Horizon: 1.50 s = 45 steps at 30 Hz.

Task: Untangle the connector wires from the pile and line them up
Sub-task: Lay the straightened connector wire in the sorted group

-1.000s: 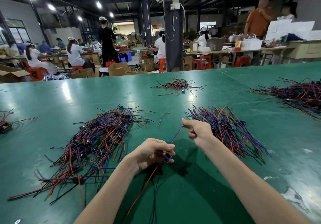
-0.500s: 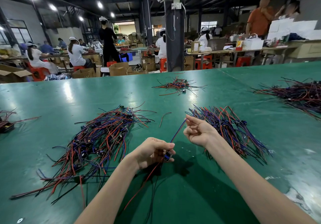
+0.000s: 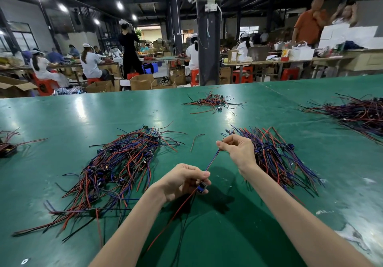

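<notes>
My left hand grips one connector wire at its small blue connector block. Red and black leads hang from the block toward me. The blue and red leads run taut up to my right hand, which pinches their far end between thumb and fingers. A big tangled pile of red, blue and black wires lies on the green table to the left of my hands. A tidier lined-up bundle lies to the right, partly hidden behind my right hand.
A single loose wire lies between the two piles. A small wire heap sits farther back, a large one at the far right, another at the left edge. Beyond the table stand a pillar, benches and workers.
My right hand has slid a little farther up along the leads, rising off the table and pulling them straight. My left hand keeps its grip on the connector block.
</notes>
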Motion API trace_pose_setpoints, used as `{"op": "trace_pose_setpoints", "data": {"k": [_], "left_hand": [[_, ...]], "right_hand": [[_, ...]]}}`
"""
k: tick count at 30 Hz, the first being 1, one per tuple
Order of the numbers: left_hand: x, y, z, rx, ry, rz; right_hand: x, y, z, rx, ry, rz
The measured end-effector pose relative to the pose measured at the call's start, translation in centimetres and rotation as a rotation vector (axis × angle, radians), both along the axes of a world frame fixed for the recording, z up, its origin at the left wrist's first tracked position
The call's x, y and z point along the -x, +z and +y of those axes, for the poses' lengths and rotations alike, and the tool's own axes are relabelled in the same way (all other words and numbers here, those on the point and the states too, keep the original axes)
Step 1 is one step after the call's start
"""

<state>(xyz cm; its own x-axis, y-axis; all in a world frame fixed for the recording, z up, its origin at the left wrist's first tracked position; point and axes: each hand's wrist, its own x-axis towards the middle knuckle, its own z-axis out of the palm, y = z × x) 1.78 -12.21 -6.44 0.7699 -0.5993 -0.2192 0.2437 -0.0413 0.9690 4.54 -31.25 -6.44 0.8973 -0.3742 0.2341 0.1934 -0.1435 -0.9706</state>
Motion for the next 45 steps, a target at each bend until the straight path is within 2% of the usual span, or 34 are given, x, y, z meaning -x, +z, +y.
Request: {"op": "trace_pose_setpoints", "data": {"k": [27,33,38,41,45], "left_hand": [[0.6,0.2,-0.1,0.001,-0.031,0.017],[0.3,0.0,0.0,0.031,0.008,0.027],[0.3,0.4,0.0,0.099,0.089,0.04],[0.1,0.3,0.0,0.113,0.19,0.016],[0.1,0.2,0.0,0.069,0.234,-0.01]], "right_hand": [[0.5,0.1,0.4,-0.098,0.066,0.03],[0.7,0.5,1.0,-0.248,0.029,0.041],[1.4,1.4,1.5,-0.397,0.215,0.236],[2.1,1.4,2.1,-0.293,0.379,0.334],[2.9,1.1,3.1,-0.171,0.534,0.337]]}}
